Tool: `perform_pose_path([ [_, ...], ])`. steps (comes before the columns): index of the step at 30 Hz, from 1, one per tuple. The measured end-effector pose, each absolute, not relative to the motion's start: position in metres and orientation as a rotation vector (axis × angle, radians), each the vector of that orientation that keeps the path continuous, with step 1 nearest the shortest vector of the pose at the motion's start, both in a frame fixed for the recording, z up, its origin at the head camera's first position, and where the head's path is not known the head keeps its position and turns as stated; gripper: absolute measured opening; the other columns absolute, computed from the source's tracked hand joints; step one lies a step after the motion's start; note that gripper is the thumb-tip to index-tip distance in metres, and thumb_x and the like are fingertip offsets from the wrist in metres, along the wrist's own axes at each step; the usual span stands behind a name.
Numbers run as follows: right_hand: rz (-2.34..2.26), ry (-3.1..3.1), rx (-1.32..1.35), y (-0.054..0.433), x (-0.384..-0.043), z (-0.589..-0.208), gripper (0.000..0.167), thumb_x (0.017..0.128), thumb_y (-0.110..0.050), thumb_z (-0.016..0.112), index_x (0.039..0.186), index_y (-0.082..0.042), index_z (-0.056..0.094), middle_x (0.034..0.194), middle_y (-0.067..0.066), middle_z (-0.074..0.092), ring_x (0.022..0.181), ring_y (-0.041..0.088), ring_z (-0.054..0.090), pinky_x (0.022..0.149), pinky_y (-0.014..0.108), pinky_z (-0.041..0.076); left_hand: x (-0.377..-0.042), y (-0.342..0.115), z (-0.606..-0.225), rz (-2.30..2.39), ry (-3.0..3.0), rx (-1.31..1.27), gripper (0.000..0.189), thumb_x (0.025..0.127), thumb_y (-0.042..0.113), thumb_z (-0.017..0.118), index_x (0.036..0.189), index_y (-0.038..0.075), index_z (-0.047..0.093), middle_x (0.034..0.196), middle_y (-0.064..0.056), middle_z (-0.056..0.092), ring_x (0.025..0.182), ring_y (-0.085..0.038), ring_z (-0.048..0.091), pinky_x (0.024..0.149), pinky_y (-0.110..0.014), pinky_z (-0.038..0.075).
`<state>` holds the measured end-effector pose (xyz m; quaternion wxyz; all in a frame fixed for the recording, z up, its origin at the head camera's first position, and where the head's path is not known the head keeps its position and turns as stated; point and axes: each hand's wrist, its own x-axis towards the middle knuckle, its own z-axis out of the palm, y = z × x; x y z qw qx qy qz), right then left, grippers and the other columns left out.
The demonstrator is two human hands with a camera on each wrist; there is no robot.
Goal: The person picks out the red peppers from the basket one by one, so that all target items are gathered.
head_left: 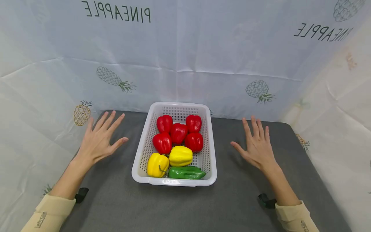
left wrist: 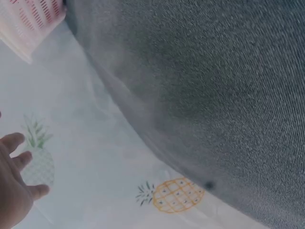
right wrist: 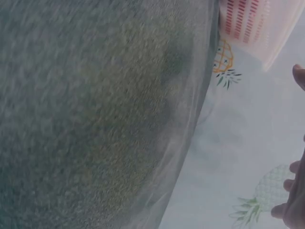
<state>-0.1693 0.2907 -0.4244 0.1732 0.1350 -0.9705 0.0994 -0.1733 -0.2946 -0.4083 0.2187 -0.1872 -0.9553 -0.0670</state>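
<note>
A white perforated plastic basket (head_left: 213, 154) stands on the dark grey tabletop between both hands. In its far half lie several red bell peppers (head_left: 178, 133). Nearer its front are two yellow bell peppers (head_left: 181, 156) and a long green pepper (head_left: 186, 173). To the left of the basket, my left hand (head_left: 99, 141) hovers palm down with fingers spread, holding nothing. My right hand (head_left: 257, 148) does likewise on the basket's right side, thumb toward it. Each wrist view catches part of a hand and a basket corner (left wrist: 35, 24).
The dark grey tabletop (head_left: 174, 209) has rounded far corners. Behind it hangs a pale curtain (head_left: 185, 48) printed with pineapples, which also runs down both sides. Dark straps (head_left: 267, 201) sit at the wrists, beside cream sleeves (head_left: 295, 216).
</note>
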Motion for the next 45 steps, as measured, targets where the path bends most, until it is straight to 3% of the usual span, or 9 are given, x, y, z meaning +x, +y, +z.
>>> perform_pose_path([
  [5, 0.362, -2.76, 0.406, 0.282, -0.167, -0.423, 0.102, 0.099, -0.063, 0.066, 0.175, -0.018, 0.015, 0.18, 0.026, 0.018, 0.166, 0.051, 0.019, 0.128, 0.079, 0.019, -0.168, -0.289, -0.408, -0.243, -2.644, -0.515, 0.084, 0.1, 0.07, 0.057, 0.169, 0.026, 0.038, 0.168, -0.021, 0.049, 0.154, -0.047, 0.046, 0.126, -0.079, 0.026],
  [11, 0.475, -2.773, 0.437, 0.272, -0.162, -0.423, 0.1, 0.099, -0.052, 0.072, 0.174, -0.015, 0.018, 0.176, 0.027, 0.026, 0.161, 0.055, 0.027, 0.123, 0.08, 0.027, -0.16, -0.279, -0.406, -0.349, -2.656, -0.504, 0.079, 0.092, 0.045, 0.078, 0.162, 0.02, 0.051, 0.148, -0.023, 0.067, 0.13, -0.047, 0.065, 0.113, -0.072, 0.045],
  [19, 0.729, -2.847, 0.459, 0.253, -0.152, -0.421, 0.098, 0.1, -0.045, 0.074, 0.173, -0.013, 0.018, 0.176, 0.024, 0.031, 0.161, 0.052, 0.031, 0.122, 0.081, 0.031, -0.147, -0.273, -0.397, -0.501, -2.825, -0.452, 0.071, 0.099, 0.044, 0.074, 0.161, 0.018, 0.05, 0.143, -0.023, 0.067, 0.12, -0.044, 0.069, 0.087, -0.067, 0.06],
  [26, 1.028, -2.932, 0.498, 0.232, -0.14, -0.42, 0.099, 0.1, -0.047, 0.073, 0.174, -0.019, 0.013, 0.179, 0.018, 0.024, 0.162, 0.049, 0.032, 0.116, 0.082, 0.038, -0.14, -0.272, -0.394, -0.729, -2.921, -0.511, 0.062, 0.103, 0.032, 0.074, 0.158, 0.012, 0.052, 0.141, -0.016, 0.071, 0.114, -0.033, 0.073, 0.091, -0.062, 0.061],
  [33, 1.259, -2.893, 0.634, 0.209, -0.132, -0.421, 0.097, 0.098, -0.036, 0.076, 0.172, -0.013, 0.018, 0.178, 0.018, 0.027, 0.156, 0.05, 0.042, 0.118, 0.072, 0.044, -0.135, -0.26, -0.393, -1.047, -2.925, -0.592, 0.059, 0.104, 0.021, 0.073, 0.158, 0.011, 0.05, 0.133, -0.018, 0.074, 0.11, -0.029, 0.076, 0.093, -0.051, 0.065],
  [40, 1.394, -2.884, 0.794, 0.193, -0.126, -0.425, 0.097, 0.097, -0.029, 0.078, 0.172, -0.015, 0.018, 0.173, 0.021, 0.033, 0.139, 0.043, 0.061, 0.098, 0.057, 0.064, -0.129, -0.233, -0.394, -1.289, -2.947, -0.516, 0.06, 0.104, 0.025, 0.072, 0.158, 0.008, 0.05, 0.132, -0.02, 0.072, 0.107, -0.028, 0.078, 0.089, -0.046, 0.068],
  [45, 1.381, -2.888, 0.822, 0.19, -0.127, -0.426, 0.1, 0.096, -0.022, 0.079, 0.173, -0.015, 0.016, 0.175, 0.023, 0.028, 0.139, 0.045, 0.061, 0.094, 0.052, 0.066, -0.13, -0.223, -0.395, -1.346, -2.916, -0.479, 0.056, 0.104, 0.019, 0.071, 0.155, 0.005, 0.053, 0.129, -0.022, 0.072, 0.1, -0.023, 0.078, 0.083, -0.033, 0.067],
])
